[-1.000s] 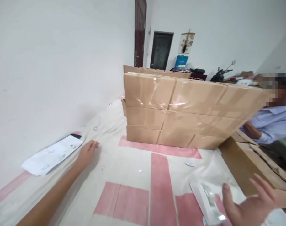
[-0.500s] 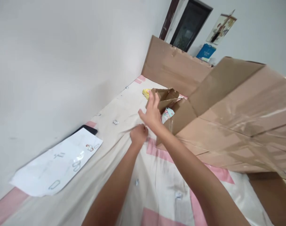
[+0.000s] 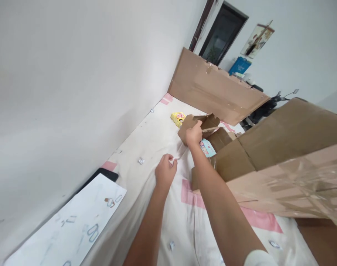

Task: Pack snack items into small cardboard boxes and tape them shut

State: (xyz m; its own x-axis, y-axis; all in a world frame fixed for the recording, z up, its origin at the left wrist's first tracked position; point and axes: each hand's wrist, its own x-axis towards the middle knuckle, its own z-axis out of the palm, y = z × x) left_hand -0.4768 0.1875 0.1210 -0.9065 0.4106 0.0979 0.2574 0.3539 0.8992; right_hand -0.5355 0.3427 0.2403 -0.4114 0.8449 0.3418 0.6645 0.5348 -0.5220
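Note:
My right hand (image 3: 194, 133) is closed on the edge of a small open cardboard box (image 3: 185, 125), thumb and fingers wrapped over its wall. Lower and to the left, my left hand (image 3: 165, 170) is loosely curled above the cloth, thumb apart from the fingers and nothing between them. A yellow packet (image 3: 178, 119) with red print lies just beyond the small box. Beside my right wrist, a light-blue packet (image 3: 207, 147) sits against brown cardboard, partly covered by my forearm.
A large taped cardboard box (image 3: 285, 162) fills the right side. Another cardboard panel (image 3: 213, 85) stands at the back. A white paper with drawings (image 3: 71, 221) lies over a dark flat object (image 3: 109, 173) near the wall. The patterned cloth (image 3: 140, 144) is wrinkled.
My right hand has gone from spread fingers beside the small cardboard box to gripping its edge. My left hand has loosened from a fist. The view has shifted, showing more of the yellow packet.

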